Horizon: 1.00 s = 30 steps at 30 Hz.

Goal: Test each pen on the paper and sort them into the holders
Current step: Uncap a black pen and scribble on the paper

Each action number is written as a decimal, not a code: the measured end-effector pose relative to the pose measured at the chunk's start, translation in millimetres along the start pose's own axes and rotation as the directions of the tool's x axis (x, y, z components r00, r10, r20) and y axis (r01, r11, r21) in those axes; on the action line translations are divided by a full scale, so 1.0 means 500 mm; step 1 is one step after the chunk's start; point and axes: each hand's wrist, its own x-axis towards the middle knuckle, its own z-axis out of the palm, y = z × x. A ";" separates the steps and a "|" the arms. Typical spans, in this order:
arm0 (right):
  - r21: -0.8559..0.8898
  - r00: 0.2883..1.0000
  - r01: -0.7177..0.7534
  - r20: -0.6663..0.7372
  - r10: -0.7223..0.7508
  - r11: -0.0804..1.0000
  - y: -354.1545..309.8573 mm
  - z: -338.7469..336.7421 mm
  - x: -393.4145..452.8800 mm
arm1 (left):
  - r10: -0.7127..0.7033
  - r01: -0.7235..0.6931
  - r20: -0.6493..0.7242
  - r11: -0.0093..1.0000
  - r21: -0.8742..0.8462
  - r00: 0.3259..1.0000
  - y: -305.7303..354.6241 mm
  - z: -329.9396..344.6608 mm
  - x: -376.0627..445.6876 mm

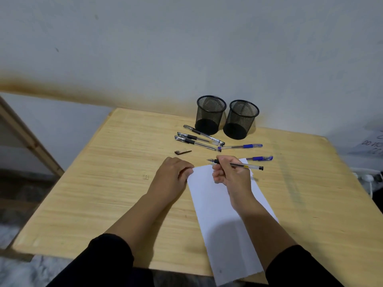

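Note:
My right hand (230, 172) grips an uncapped black pen (246, 166), tip pointing left, above the far end of the white paper (219, 224). My left hand (173, 176) rests curled on the table with its fingers on the paper's far left corner. Three black capped pens (199, 138) lie side by side in front of two empty black mesh holders, the left holder (209, 114) and the right holder (240, 120). Two blue pens lie to the right, one blue pen (242, 146) farther off and another blue pen (259, 158) just behind my right hand.
A small dark brown scrap (182, 152) lies on the wooden table (103, 193) beyond my left hand. A wall rises right behind the holders. A wooden frame (31, 139) leans at the left, and white cables (366, 179) sit past the table's right edge.

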 end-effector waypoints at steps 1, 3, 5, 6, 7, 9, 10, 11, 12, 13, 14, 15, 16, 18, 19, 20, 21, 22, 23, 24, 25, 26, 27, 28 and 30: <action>-0.026 1.000 0.016 0.021 -0.016 1.000 -0.001 -0.003 -0.002 | 0.021 -0.021 0.004 1.000 -0.003 1.000 -0.002 -0.002 -0.008; -0.109 0.998 0.054 0.047 -0.049 0.993 0.001 -0.009 -0.009 | 0.042 -0.042 0.013 0.999 -0.023 0.999 -0.009 -0.005 -0.024; -0.176 0.997 0.079 0.035 -0.074 0.981 0.004 -0.008 -0.014 | 0.044 -0.043 0.019 0.998 -0.044 0.999 -0.012 -0.008 -0.030; -0.200 0.996 0.084 0.028 -0.080 0.976 0.005 -0.003 -0.016 | 0.036 -0.035 0.017 0.998 -0.050 0.999 -0.012 -0.010 -0.030; -0.211 0.996 0.087 0.028 -0.083 0.974 0.006 0.004 -0.019 | 0.023 -0.022 0.013 0.998 -0.055 1.000 -0.012 -0.011 -0.028; -0.217 0.994 0.101 0.055 -0.091 0.971 0.010 0.019 -0.023 | -0.008 0.008 0.001 0.998 -0.063 1.000 -0.010 -0.014 -0.025; -0.241 0.992 0.120 0.078 -0.104 0.963 0.013 0.026 -0.024 | -0.023 0.023 -0.004 0.997 -0.068 1.000 -0.008 -0.015 -0.024; -0.277 0.987 0.148 0.101 -0.124 0.949 0.017 0.033 -0.025 | -0.037 0.036 -0.005 0.996 -0.076 0.999 -0.008 -0.016 -0.024; -0.312 0.981 0.180 0.122 -0.148 0.933 0.021 0.038 -0.025 | -0.047 0.046 -0.003 0.996 -0.081 0.999 -0.007 -0.017 -0.023; -0.340 0.975 0.212 0.142 -0.173 0.916 0.026 0.043 -0.026 | -0.053 0.053 -0.001 0.995 -0.084 0.999 -0.007 -0.018 -0.023; -0.364 0.968 0.240 0.159 -0.194 0.900 0.030 0.045 -0.026 | -0.056 0.056 -0.002 0.995 -0.084 0.998 -0.008 -0.019 -0.023; -0.381 0.962 0.263 0.173 -0.211 0.886 0.035 0.046 -0.026 | -0.059 0.058 -0.002 0.995 -0.082 0.998 -0.009 -0.018 -0.023; -0.387 0.957 0.280 0.190 -0.221 0.879 0.037 0.046 -0.028 | -0.059 0.059 -0.001 0.995 -0.076 0.998 -0.009 -0.018 -0.024; -0.392 0.942 0.317 0.237 -0.238 0.863 0.040 0.045 -0.031 | -0.058 0.057 -0.005 0.996 -0.061 0.998 -0.011 -0.016 -0.025; -0.403 0.933 0.341 0.258 -0.252 0.849 0.043 0.044 -0.032 | -0.060 0.060 -0.009 0.996 -0.060 0.998 -0.012 -0.015 -0.025; -0.417 0.924 0.363 0.274 -0.265 0.833 0.045 0.044 -0.032 | -0.067 0.066 -0.010 0.996 -0.062 0.998 -0.012 -0.014 -0.025; -0.431 0.918 0.380 0.284 -0.276 0.818 0.048 0.044 -0.032 | -0.077 0.076 -0.006 0.995 -0.063 0.997 -0.012 -0.014 -0.025; -0.441 0.912 0.394 0.293 -0.286 0.806 0.050 0.044 -0.031 | -0.084 0.084 -0.002 0.995 -0.063 0.996 -0.013 -0.014 -0.024; -0.448 0.908 0.406 0.299 -0.294 0.797 0.053 0.045 -0.030 | -0.086 0.086 0.002 0.994 -0.060 0.996 -0.014 -0.014 -0.023; -0.451 0.904 0.416 0.304 -0.302 0.790 0.054 0.045 -0.030 | -0.086 0.086 0.005 0.995 -0.056 0.996 -0.014 -0.014 -0.022; -0.456 0.900 0.424 0.307 -0.310 0.782 0.055 0.045 -0.030 | -0.087 0.087 0.007 0.995 -0.053 0.996 -0.014 -0.014 -0.021; -0.460 0.896 0.435 0.311 -0.318 0.774 0.055 0.046 -0.030 | -0.089 0.089 0.009 0.995 -0.050 0.996 -0.013 -0.015 -0.021; -0.463 0.891 0.445 0.317 -0.326 0.766 0.056 0.046 -0.030 | -0.092 0.092 0.009 0.995 -0.048 0.996 -0.012 -0.016 -0.020; -0.465 0.887 0.454 0.322 -0.332 0.760 0.056 0.046 -0.030 | -0.094 0.094 0.008 0.994 -0.048 0.996 -0.012 -0.016 -0.020; -0.466 0.880 0.468 0.330 -0.343 0.751 0.057 0.047 -0.030 | -0.099 0.099 0.009 0.994 -0.052 0.995 -0.011 -0.017 -0.021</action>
